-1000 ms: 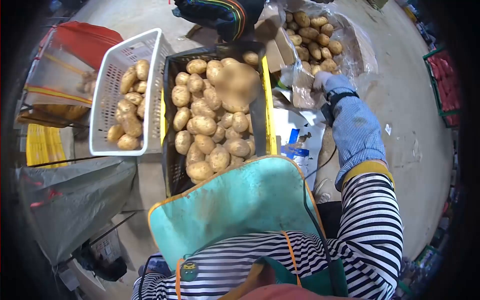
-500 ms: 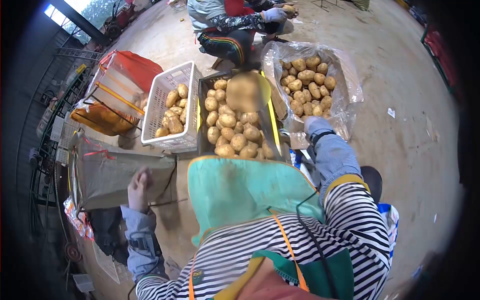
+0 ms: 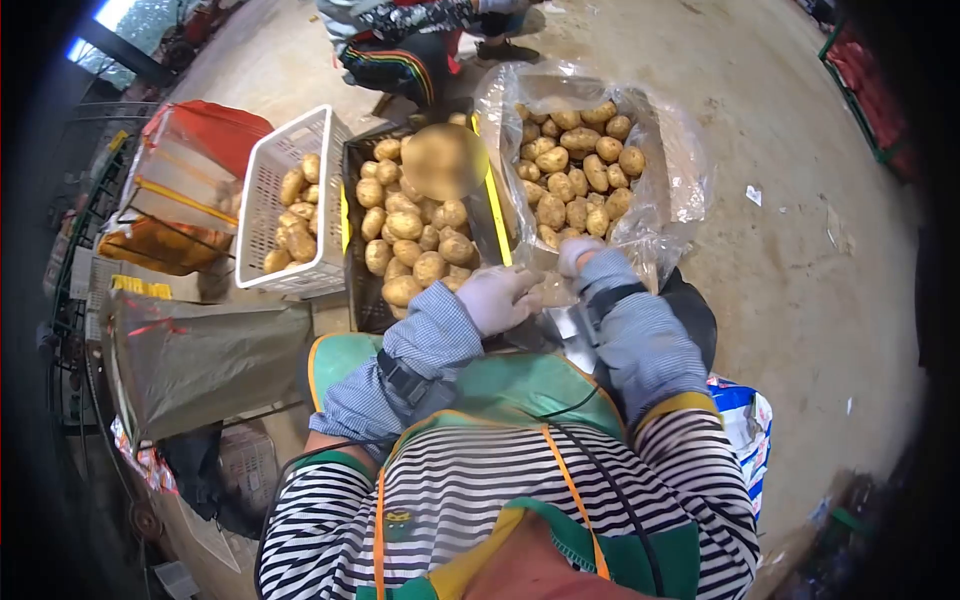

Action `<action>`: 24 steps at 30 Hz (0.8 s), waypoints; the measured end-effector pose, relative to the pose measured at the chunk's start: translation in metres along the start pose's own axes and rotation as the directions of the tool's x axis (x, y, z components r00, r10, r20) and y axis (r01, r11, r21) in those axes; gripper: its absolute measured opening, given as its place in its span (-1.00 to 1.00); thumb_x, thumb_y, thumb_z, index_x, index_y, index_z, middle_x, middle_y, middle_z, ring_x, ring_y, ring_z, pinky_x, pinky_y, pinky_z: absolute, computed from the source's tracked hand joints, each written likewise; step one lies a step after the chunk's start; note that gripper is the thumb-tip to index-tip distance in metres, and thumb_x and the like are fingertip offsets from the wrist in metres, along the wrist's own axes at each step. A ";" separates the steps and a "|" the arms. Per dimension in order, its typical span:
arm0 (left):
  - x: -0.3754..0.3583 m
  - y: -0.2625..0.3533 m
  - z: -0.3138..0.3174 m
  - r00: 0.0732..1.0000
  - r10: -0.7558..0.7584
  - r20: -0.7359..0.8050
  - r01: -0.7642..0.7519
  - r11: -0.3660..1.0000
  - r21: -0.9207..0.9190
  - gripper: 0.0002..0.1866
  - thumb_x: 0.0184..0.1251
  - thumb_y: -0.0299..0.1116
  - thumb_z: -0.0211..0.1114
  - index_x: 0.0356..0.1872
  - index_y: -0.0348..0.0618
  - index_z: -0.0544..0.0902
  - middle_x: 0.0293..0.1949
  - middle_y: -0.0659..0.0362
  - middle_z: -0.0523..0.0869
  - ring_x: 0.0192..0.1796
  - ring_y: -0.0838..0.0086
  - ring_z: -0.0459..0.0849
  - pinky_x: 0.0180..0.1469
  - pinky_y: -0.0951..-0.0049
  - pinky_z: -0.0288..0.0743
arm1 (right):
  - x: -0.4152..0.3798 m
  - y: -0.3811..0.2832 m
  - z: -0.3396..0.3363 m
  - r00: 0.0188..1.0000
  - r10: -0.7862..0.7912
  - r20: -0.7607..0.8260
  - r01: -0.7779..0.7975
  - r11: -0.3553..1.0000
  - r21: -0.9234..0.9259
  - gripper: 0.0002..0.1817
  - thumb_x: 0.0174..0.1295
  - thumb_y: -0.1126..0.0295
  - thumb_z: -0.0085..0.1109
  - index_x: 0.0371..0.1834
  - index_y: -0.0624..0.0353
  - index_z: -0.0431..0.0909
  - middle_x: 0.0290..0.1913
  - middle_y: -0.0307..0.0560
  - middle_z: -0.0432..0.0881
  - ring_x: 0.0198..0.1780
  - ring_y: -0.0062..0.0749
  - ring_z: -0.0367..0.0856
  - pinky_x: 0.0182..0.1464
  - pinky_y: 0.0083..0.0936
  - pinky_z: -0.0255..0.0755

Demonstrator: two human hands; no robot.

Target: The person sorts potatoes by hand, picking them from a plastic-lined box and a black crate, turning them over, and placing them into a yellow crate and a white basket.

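Observation:
My left hand [image 3: 497, 299], in a pale glove, reaches across to the near left corner of a cardboard box [image 3: 668, 160] lined with clear plastic [image 3: 688, 190]. Its fingers are stretched out, with nothing visible in them. My right hand [image 3: 577, 254] is closed over the near rim of the same box; its fingertips are partly hidden. Many potatoes [image 3: 575, 185] lie in the lined box. Left of it stands a dark crate [image 3: 356, 215] full of potatoes [image 3: 403, 225], just beyond my left hand. A blurred round patch covers part of that crate.
A white plastic crate [image 3: 262, 185] with several potatoes stands further left. Nearer is a grey-brown sack [image 3: 210, 350] held on a frame, with red and orange sacks [image 3: 215, 135] behind. Another person [image 3: 400, 50] crouches beyond the crates. A blue-and-white bag [image 3: 738, 425] lies at my right.
My left hand has swung from beside the grey-brown sack to the lined box's near corner. My right hand stays at the box rim. The whole view has shifted, moving the scene left.

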State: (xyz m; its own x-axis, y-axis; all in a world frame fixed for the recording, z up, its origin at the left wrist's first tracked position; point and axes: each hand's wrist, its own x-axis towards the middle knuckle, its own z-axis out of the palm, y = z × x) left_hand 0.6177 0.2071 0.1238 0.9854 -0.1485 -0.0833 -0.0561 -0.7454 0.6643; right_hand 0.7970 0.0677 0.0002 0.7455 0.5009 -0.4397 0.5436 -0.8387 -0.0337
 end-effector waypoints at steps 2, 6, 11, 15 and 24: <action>0.003 -0.030 0.008 0.998 -0.014 0.066 0.012 0.999 0.033 -0.61 0.33 -0.22 0.20 0.13 -0.11 0.57 -0.11 -0.10 0.67 -0.03 0.00 0.64 0.06 0.13 0.52 | -0.005 0.009 -0.073 0.862 -0.249 0.442 0.248 0.967 0.062 -0.43 0.02 0.20 0.35 0.14 0.18 0.61 0.01 -0.02 0.72 0.05 -0.07 0.68 0.12 -0.30 0.52; 0.019 -0.063 -0.008 0.970 -0.221 0.100 0.203 0.966 0.160 -0.68 0.34 -0.21 0.20 0.00 -0.17 0.58 -0.10 -0.08 0.65 -0.05 0.00 0.63 0.03 0.12 0.50 | 0.091 0.069 -0.087 0.916 -0.361 0.174 0.278 0.885 0.373 -0.41 0.05 0.14 0.37 0.16 0.17 0.58 0.07 0.02 0.69 0.10 -0.15 0.64 0.13 -0.38 0.48; 0.032 -0.082 -0.040 0.969 -0.244 -0.035 0.241 0.968 -0.073 -0.63 0.39 -0.22 0.14 0.10 -0.21 0.55 -0.14 -0.08 0.65 -0.07 0.02 0.64 0.01 0.10 0.49 | 0.200 0.069 -0.032 0.920 -0.205 0.334 0.271 0.948 -0.165 -0.38 0.11 -0.02 0.32 0.10 0.25 0.60 0.07 0.14 0.66 0.12 -0.02 0.62 0.15 -0.31 0.45; 0.039 -0.101 -0.051 0.948 -0.283 -0.144 0.255 0.949 -0.188 -0.62 0.36 -0.29 0.18 0.14 -0.26 0.55 -0.13 -0.11 0.66 -0.09 -0.01 0.64 -0.03 0.13 0.52 | 0.214 -0.003 0.014 0.930 0.049 0.364 -0.047 0.999 -0.013 -0.20 0.16 -0.28 0.06 0.16 0.26 0.57 0.24 0.19 0.54 0.24 -0.09 0.56 0.26 -0.29 0.43; 0.039 -0.087 -0.073 0.829 -0.417 -0.371 0.183 0.831 -0.525 -0.68 0.38 -0.41 0.28 0.09 -0.34 0.61 -0.19 0.09 0.74 -0.21 0.60 0.63 -0.13 0.57 0.53 | 0.253 0.047 0.035 0.939 -0.150 0.308 0.158 0.987 -0.002 -0.29 0.07 -0.19 0.22 0.10 0.18 0.63 0.17 0.12 0.61 0.17 -0.01 0.60 0.21 -0.28 0.46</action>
State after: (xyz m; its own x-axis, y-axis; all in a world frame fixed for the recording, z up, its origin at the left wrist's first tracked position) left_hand 0.6732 0.3136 0.1168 0.9004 0.4293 -0.0704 0.2184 -0.3061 0.9266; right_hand 0.9978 0.1479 -0.1437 0.4998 0.5307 -0.6845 0.6554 -0.7484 -0.1016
